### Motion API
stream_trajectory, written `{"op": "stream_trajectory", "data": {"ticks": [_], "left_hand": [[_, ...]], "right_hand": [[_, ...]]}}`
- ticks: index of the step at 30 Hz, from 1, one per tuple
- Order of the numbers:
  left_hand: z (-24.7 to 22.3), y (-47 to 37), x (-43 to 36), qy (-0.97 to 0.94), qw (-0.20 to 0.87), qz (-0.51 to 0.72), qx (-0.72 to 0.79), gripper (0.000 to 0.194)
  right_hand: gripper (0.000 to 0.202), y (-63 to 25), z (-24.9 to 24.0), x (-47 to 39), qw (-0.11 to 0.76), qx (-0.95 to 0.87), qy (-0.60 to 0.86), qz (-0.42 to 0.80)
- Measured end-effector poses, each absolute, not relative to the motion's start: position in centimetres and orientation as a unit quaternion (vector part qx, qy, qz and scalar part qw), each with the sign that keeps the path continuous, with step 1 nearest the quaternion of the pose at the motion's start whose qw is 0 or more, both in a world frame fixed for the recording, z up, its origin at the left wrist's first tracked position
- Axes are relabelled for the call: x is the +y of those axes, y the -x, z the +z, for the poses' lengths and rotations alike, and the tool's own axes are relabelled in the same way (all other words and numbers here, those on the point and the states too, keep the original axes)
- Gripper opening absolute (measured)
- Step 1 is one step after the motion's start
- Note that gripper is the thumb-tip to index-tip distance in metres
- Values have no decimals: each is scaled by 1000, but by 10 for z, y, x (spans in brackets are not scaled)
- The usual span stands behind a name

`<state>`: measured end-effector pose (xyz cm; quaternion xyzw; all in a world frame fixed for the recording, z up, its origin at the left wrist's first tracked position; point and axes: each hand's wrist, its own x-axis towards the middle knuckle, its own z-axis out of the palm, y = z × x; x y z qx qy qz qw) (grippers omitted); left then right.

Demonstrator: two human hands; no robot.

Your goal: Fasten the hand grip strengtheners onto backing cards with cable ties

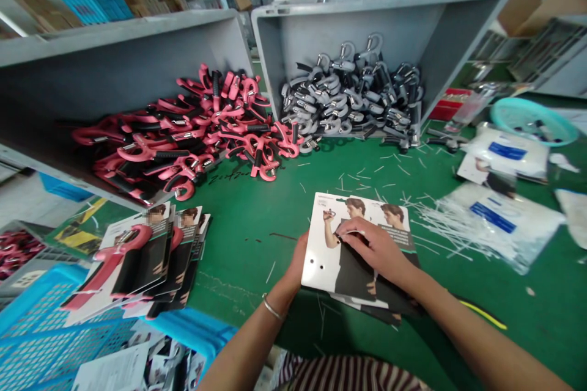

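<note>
In front of me a printed cardboard card (321, 256) with punched holes is tilted up above more cards of the same kind (393, 220). My left hand (299, 258) grips its left edge, with the fingers hidden behind it. Over the card's middle, my right hand (373, 247) pinches a thin white plastic tie (356, 232) close to a hole. To the left lies a stack of cards with pink-and-black hand grips (132, 256) fastened on them.
Two grey crates lie on their sides, one spilling pink hand grips (197, 128), the other grey hand grips (339, 98). Loose white ties (435, 226) and plastic bags (499, 220) are at right. A blue basket (41, 317) stands at lower left.
</note>
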<state>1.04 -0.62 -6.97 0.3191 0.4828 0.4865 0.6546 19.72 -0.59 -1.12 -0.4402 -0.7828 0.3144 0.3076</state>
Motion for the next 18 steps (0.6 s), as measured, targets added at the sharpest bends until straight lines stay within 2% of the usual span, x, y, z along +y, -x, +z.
{"op": "stream_trajectory", "data": {"ticks": [2,5,7,11,15,18], "left_hand": [[-64,-1,-6,-384,606,497,488,31],[-62,20,-12,-520,513,459,506,16],[-66,33,-20,-579,526,399,478,9],[-75,44,-43,-608,589,335,414,10],[-69,32,-53,-587,541,401,449,7],[-56,17,-46,-488,546,481,482,21]], "right_hand": [[15,-199,-9,-6,325,-763,445,337],[14,-200,-8,-6,320,-763,453,332],[14,-198,-9,-6,308,-777,448,318],[12,-196,-13,-5,300,-789,435,313],[13,-198,-13,-5,309,-779,439,324],[14,-203,-12,-7,338,-754,441,351]]}}
